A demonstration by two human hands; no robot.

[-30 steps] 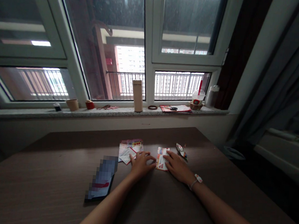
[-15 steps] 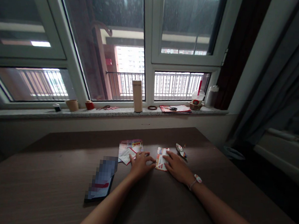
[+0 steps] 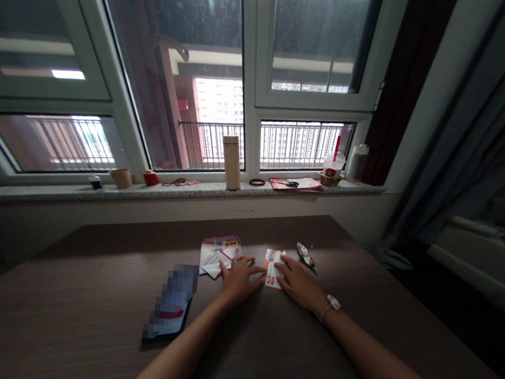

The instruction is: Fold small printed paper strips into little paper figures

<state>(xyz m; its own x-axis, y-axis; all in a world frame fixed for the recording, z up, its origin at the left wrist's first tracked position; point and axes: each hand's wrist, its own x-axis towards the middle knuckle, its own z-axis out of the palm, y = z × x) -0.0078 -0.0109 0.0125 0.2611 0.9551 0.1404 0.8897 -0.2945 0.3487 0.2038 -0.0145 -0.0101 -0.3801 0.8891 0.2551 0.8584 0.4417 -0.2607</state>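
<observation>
A small folded paper [image 3: 273,272], white with orange and red print, lies on the dark wooden table [image 3: 106,294]. My right hand [image 3: 300,281] rests on its right part with fingers spread, a band round the wrist. On the other side, the fingertips of my left hand [image 3: 240,280] reach the paper's left edge; those fingers are apart too. Behind the left hand are a colourful printed leaflet [image 3: 212,247] and a white slip with a red edge [image 3: 214,266], partly covered by that hand. A crumpled wrapper-like piece [image 3: 306,256] sits beyond my right hand.
A phone [image 3: 172,303] with a blurred screen lies left of my left arm. On the windowsill [image 3: 181,193] stand a beige thermos [image 3: 232,163], a paper cup [image 3: 121,178], a drink cup with a red straw [image 3: 334,164] and papers with scissors [image 3: 295,184].
My left hand has shifted slightly right along the paper's left edge. The paper lies a little flatter and straighter. My right hand stays almost in place.
</observation>
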